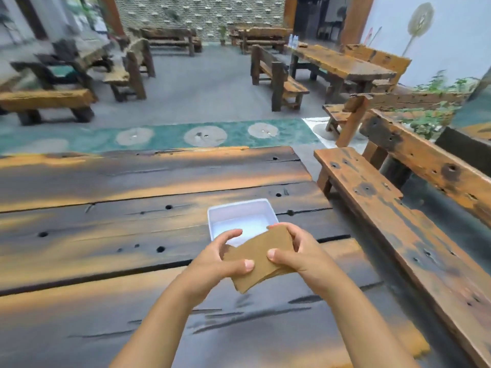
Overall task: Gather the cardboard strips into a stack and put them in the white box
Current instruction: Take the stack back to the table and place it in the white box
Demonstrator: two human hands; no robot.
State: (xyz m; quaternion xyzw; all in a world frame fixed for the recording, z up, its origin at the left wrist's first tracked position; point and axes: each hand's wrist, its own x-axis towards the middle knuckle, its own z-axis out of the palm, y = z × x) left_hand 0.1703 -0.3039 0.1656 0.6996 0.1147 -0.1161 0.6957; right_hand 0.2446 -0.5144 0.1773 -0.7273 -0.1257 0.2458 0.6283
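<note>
A stack of brown cardboard strips (261,257) is held in the air between both hands, tilted, its far end over the near edge of the white box (239,208). My left hand (216,257) grips the stack's left end, thumb on top. My right hand (295,251) grips the right end, thumb on top and fingers curled over the far edge. The white box is open, rectangular and shows nothing inside; it rests on the dark wooden table (106,235) just beyond my hands. Its near rim is hidden by hands and cardboard.
A wooden bench (385,221) runs along the table's right side, with a gap between them. The table's far edge (159,152) lies beyond the box. More wooden benches and tables stand across the grey floor.
</note>
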